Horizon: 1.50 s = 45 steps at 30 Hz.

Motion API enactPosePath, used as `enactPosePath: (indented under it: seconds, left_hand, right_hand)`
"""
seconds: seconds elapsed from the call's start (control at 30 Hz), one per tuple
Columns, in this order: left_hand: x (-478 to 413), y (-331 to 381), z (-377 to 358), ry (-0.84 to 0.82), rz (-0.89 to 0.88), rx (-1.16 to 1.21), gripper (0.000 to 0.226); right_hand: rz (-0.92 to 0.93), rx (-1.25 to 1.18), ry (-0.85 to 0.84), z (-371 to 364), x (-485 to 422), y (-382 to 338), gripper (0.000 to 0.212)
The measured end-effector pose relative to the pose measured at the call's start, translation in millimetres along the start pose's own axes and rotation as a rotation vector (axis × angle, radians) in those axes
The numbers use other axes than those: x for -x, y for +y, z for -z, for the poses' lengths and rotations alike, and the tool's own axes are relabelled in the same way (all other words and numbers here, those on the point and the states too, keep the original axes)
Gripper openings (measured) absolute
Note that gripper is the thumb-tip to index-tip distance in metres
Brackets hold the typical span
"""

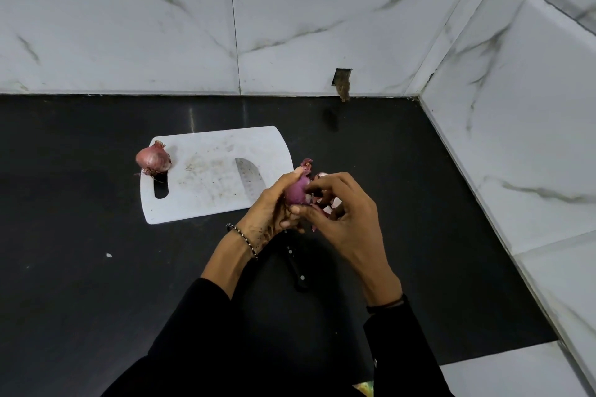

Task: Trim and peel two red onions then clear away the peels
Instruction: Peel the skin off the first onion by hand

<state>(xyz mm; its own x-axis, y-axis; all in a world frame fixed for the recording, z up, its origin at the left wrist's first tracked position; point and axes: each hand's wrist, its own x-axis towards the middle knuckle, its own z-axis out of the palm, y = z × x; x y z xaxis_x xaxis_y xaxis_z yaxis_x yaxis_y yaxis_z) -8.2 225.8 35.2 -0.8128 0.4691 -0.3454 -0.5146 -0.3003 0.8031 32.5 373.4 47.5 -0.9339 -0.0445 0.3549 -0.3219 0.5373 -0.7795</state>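
My left hand (274, 206) grips a partly peeled red onion (297, 192) above the counter, just right of the white cutting board (200, 203). My right hand (342, 206) pinches the onion's skin from the right, and loose purple peel (324, 208) hangs between the fingers. A second red onion (153, 158), still in its skin, sits on the board's left end by the handle slot. A knife lies with its blade (249, 177) on the board and its black handle (297, 267) on the counter under my wrists.
The black countertop (80, 267) runs to marble-tiled walls at the back (161, 26) and right (516, 138). A small white scrap (109, 255) lies on the counter at left. A dark gap (342, 82) shows in the back wall tile.
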Motion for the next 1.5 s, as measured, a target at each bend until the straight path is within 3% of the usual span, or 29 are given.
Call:
enactPosePath:
  seconds: [0.17, 0.33, 0.67, 0.9, 1.13, 1.33, 1.5]
  left_hand:
    - [-2, -2, 4, 0.025, 0.041, -0.116, 0.049]
    - [0, -2, 0, 0.026, 0.070, -0.099, 0.048]
    - [3, 1, -7, 0.022, 0.047, 0.024, 0.045]
    - [3, 4, -3, 0.073, 0.049, 0.090, 0.052]
    - [2, 3, -3, 0.045, 0.041, -0.045, 0.041]
    - [-2, 1, 0, 0.012, -0.027, -0.039, 0.035]
    - [-2, -2, -1, 0.058, -0.013, -0.038, 0.045]
  right_hand:
    - [-0.046, 0.025, -0.074, 1, 1, -1, 0.031]
    - [-0.053, 0.140, -0.160, 1, 2, 6, 0.019]
    - [-0.107, -0.004, 0.035, 5, 3, 4, 0.041]
    - [-0.004, -0.019, 0.091, -2, 5, 3, 0.035]
    - [-0.022, -0.041, 0.099, 1, 2, 6, 0.024]
    - [-0.011, -0.022, 0.116, 2, 3, 9, 0.030]
    - [-0.003, 0.083, 0.075, -2, 3, 10, 0.027]
